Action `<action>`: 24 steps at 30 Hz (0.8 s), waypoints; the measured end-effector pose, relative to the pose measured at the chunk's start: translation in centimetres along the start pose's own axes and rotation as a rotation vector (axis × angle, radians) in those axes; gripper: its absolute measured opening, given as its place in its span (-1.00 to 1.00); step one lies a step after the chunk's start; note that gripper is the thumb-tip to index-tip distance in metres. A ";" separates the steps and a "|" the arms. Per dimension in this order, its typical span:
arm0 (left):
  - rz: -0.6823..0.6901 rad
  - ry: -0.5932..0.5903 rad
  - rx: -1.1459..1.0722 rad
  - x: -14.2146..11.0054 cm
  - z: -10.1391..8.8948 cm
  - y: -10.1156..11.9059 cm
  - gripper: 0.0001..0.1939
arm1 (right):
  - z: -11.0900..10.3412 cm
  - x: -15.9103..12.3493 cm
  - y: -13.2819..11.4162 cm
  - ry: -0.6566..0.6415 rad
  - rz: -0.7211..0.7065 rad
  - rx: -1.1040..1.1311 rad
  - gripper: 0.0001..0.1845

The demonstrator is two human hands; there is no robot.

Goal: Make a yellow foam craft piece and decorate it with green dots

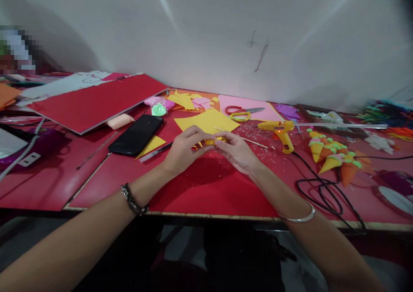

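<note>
Over the middle of the red table both my hands meet on a small yellow piece, maybe paper; its shape is mostly hidden by fingers. My left hand pinches it from the left, and my right hand grips it from the right with thumb and fingertips. Just behind them lies a yellow paper sheet. A thin wooden stick rests by my right hand. Close to my left wrist are a pen-like tool and a yellow paper scrap.
A yellow glue gun stands at right, its black cord looped on the table. Scissors lie behind. Paper cones sit far right. A black phone and a large red board occupy the left.
</note>
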State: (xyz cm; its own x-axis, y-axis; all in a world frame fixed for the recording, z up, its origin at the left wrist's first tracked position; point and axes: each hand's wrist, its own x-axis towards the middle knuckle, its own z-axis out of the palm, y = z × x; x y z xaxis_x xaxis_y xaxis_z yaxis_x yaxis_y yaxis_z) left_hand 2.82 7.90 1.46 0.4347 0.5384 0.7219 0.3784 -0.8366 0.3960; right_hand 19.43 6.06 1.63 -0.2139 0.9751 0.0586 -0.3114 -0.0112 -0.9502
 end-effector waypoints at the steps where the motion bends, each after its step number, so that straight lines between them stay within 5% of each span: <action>1: -0.005 -0.004 -0.005 0.0 0.0 0.0 -0.81 | 0.0 0.0 0.0 0.003 0.001 -0.008 -0.81; 10: -0.048 -0.038 -0.010 0.4 -0.7 -1.3 -0.73 | -0.9 0.4 -0.2 0.019 -0.021 -0.027 -0.83; 18: -0.166 -0.387 0.286 -0.8 -0.5 -5.7 -0.53 | -1.8 0.8 -0.4 0.096 -0.038 -0.059 -0.82; 24: -0.206 -0.433 0.285 -0.6 -0.3 -6.0 -0.68 | -2.4 1.0 -0.3 0.142 -0.069 -0.140 -0.79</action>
State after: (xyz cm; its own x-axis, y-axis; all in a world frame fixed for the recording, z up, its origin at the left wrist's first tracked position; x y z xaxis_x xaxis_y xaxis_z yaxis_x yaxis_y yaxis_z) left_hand 0.01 12.57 -1.19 0.6015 0.7308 0.3228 0.6712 -0.6814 0.2918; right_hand 21.49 7.60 1.25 -0.0613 0.9940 0.0905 -0.1873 0.0776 -0.9792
